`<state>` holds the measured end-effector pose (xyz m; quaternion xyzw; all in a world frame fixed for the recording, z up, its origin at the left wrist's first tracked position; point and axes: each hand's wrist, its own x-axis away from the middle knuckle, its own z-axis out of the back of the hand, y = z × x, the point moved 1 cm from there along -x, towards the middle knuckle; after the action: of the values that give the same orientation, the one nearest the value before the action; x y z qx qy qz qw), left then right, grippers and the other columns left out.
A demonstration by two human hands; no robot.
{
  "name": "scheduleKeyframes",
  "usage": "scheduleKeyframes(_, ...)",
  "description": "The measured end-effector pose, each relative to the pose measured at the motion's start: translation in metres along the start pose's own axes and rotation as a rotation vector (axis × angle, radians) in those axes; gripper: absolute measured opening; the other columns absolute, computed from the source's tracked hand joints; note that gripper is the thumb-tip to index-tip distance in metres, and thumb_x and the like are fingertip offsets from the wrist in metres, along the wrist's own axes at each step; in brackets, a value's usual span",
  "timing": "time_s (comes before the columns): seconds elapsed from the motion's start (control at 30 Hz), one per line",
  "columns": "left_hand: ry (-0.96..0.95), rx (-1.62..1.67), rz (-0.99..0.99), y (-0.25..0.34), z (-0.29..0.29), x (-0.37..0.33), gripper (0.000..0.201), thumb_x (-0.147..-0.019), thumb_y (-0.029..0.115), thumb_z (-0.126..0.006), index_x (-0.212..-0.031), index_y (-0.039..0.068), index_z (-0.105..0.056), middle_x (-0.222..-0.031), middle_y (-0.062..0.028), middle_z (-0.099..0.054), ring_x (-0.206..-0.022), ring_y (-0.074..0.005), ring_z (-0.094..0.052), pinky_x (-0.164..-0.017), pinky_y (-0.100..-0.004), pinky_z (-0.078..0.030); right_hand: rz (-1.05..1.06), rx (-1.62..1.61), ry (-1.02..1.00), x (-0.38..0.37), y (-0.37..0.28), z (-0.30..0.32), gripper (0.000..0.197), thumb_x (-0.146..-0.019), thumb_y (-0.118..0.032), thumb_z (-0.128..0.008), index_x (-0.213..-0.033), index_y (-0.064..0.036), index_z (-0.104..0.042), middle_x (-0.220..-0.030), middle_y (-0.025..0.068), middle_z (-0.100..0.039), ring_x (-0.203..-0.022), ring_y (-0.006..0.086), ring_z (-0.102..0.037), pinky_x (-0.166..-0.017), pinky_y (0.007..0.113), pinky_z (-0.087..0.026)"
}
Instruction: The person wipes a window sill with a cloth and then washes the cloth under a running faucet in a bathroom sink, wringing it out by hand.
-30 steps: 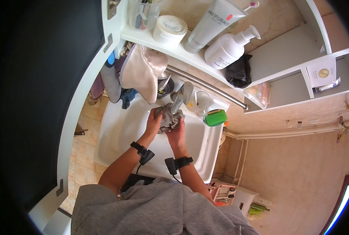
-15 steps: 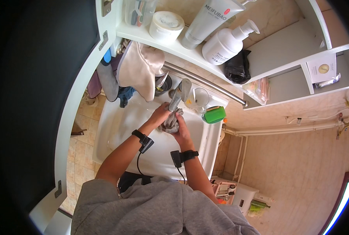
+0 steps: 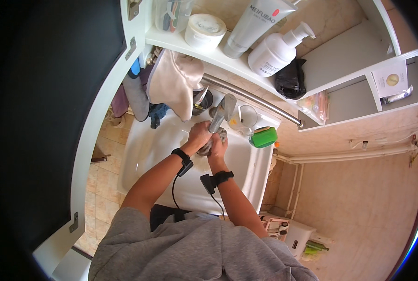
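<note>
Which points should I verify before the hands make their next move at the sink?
1. Left hand closed on the cloth: ok.
2. Right hand closed on the cloth: ok.
3. Cloth held over the sink: ok.
4. Cloth fully visible: not ok, the hands cover part of it.
5. Tap running: cannot tell.
6. Glass apart from both hands: ok.

One balled cloth [image 3: 205, 150], one sink [image 3: 160, 140], one faucet [image 3: 223, 113], one pump bottle [image 3: 272, 57] and two wrist straps [image 3: 223, 176].
</note>
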<state>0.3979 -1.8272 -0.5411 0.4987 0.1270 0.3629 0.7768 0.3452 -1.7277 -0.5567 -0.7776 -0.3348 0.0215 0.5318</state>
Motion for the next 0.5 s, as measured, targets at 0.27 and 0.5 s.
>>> scheduleKeyframes(0.27, 0.181, 0.263, -0.042, -0.035, 0.022, 0.033, 0.056, -0.089, 0.041, -0.064, -0.131, 0.007, -0.049, -0.116, -0.0231, -0.064, -0.105, -0.0412, -0.063, -0.088, -0.0438, -0.051, -0.006, 0.132, -0.136, 0.006, -0.012, -0.008, 0.03, -0.085, -0.002, -0.062, -0.114, -0.0026, -0.054, -0.097, 0.0057, -0.063, -0.086, 0.0164, -0.062, -0.077, 0.031, -0.053)
scheduleKeyframes(0.5, 0.029, 0.597, 0.187, -0.04, 0.019, 0.065, 0.069, -0.089, 0.041, -0.067, -0.143, 0.01, -0.039, -0.125, -0.0163, -0.06, -0.109, -0.0277, -0.062, -0.085, -0.038, -0.053, -0.061, 0.125, -0.28, 0.019, -0.01, -0.003, 0.034, -0.086, -0.002, -0.065, -0.117, -0.0039, -0.052, -0.103, 0.008, -0.064, -0.093, 0.0198, -0.064, -0.081, 0.033, -0.055)
